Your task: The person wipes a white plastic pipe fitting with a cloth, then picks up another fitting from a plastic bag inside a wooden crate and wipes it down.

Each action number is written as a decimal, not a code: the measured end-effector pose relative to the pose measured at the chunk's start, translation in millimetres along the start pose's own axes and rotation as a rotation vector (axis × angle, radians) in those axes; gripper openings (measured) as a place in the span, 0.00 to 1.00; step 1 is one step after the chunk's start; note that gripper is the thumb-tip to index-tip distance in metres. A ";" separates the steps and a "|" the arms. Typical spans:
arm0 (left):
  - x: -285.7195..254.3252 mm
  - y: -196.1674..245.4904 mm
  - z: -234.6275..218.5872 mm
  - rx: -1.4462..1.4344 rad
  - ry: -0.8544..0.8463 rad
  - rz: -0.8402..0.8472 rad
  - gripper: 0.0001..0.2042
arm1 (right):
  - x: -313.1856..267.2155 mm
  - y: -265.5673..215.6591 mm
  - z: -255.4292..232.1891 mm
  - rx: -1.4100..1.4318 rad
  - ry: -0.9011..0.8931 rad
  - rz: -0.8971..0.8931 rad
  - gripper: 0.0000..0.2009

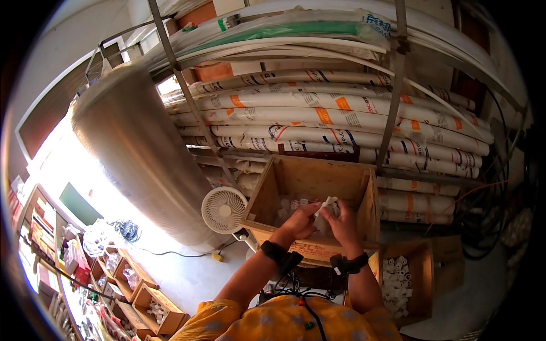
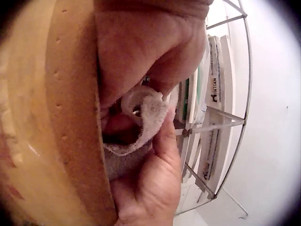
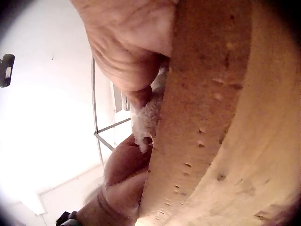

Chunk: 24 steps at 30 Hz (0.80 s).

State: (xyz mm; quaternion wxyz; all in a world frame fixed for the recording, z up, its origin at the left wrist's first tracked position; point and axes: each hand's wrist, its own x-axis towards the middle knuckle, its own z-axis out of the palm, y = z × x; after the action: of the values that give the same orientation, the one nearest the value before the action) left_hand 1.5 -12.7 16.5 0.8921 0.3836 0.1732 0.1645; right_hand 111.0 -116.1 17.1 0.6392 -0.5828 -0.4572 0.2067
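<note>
Over the near side of a wooden box (image 1: 301, 243), both hands meet close together. My left hand (image 1: 301, 223) grips a small whitish, ring-shaped fitting (image 2: 133, 98), its round opening showing in the left wrist view. With curled fingers and thumb, my right hand (image 1: 341, 224) holds a fuzzy white cloth (image 1: 329, 203) against that fitting. The cloth (image 2: 153, 113) folds around one side of the ring. In the right wrist view the box wall (image 3: 202, 103) hides much of the hands, and the cloth (image 3: 146, 120) pokes out between them. Clear plastic bags (image 1: 287, 207) lie inside the box.
A white fan (image 1: 224, 210) stands at the box's left. Lower right, another wooden box (image 1: 422, 278) holds several white pipe fittings (image 1: 396, 281). Wrapped pipes (image 1: 318, 116) fill a metal rack (image 1: 392, 108) behind. A tall silvery cylinder (image 1: 142, 148) stands left; small boxes (image 1: 165, 318) sit lower left.
</note>
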 end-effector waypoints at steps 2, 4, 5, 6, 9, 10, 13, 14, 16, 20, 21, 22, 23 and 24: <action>-5.5 4.4 10.2 0.054 0.079 -0.021 0.11 | -0.1 3.5 1.0 0.060 0.032 0.004 0.23; 0.6 0.5 -4.7 0.081 -0.025 -0.041 0.10 | -1.5 -3.5 -0.4 0.031 0.057 0.029 0.22; 3.1 -1.4 -10.9 0.095 -0.077 -0.053 0.10 | -2.3 -5.8 -1.3 0.017 0.071 0.043 0.21; 1.4 -0.1 -9.1 0.106 -0.091 -0.050 0.09 | -2.6 -5.2 -1.9 0.000 0.076 0.040 0.21; -2.3 2.1 -3.6 0.111 -0.133 -0.047 0.09 | -3.0 -2.7 -4.2 -0.039 0.085 0.072 0.21; -1.2 1.4 -3.9 0.094 -0.148 -0.052 0.09 | -3.0 -2.5 -4.8 -0.045 0.085 0.110 0.21; -2.7 3.3 -4.8 0.065 -0.221 -0.035 0.08 | -1.0 11.9 -6.0 -0.032 0.075 0.106 0.20; -3.6 4.2 -5.0 0.059 -0.250 -0.024 0.08 | -0.1 16.6 -5.6 -0.022 0.069 0.085 0.20; -5.0 4.5 -2.7 -0.013 -0.200 0.037 0.08 | -1.2 -5.7 -1.0 -0.039 0.063 -0.015 0.20; 1.8 0.6 -13.1 -0.018 -0.213 0.084 0.08 | 0.1 1.1 4.0 0.043 0.041 -0.022 0.22; 1.1 0.5 -13.0 0.002 -0.204 0.058 0.08 | -0.6 -0.3 3.1 0.046 0.048 -0.001 0.22; 0.7 0.4 -12.6 0.022 -0.194 0.030 0.09 | -1.7 -2.9 1.6 0.049 0.056 0.019 0.22; 0.7 0.3 -12.3 0.042 -0.185 0.003 0.09 | -2.4 -4.1 0.3 0.051 0.065 0.040 0.23; 0.9 0.4 -12.7 0.055 -0.191 -0.002 0.09 | -2.2 -1.2 -0.2 0.037 0.091 0.055 0.23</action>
State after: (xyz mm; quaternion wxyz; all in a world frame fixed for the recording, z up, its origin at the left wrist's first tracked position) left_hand -3.3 -4.1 8.5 0.8939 0.4216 0.0922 0.1216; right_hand 109.7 -118.2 17.5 0.6639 -0.5923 -0.4075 0.2058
